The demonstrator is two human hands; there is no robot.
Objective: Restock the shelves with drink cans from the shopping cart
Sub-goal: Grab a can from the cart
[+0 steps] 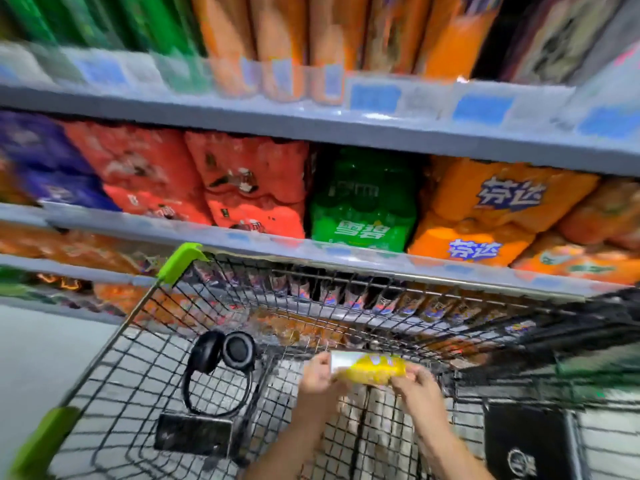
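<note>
Three shelves (311, 119) of drink packs up front, cart (145, 368) below. Both hands, left hand (317, 375) and right hand (414, 382), are clamped on one yellow can (370, 367) lying sideways over the cart. I'd turn it upright and find its matching row first.

A yellow drink can (372, 368) with a silver end lies sideways, lifted above the wire shopping cart (145, 348).

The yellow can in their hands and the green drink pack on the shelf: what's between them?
In the head view, only the cart's front wire wall and the shelf edge.
</note>
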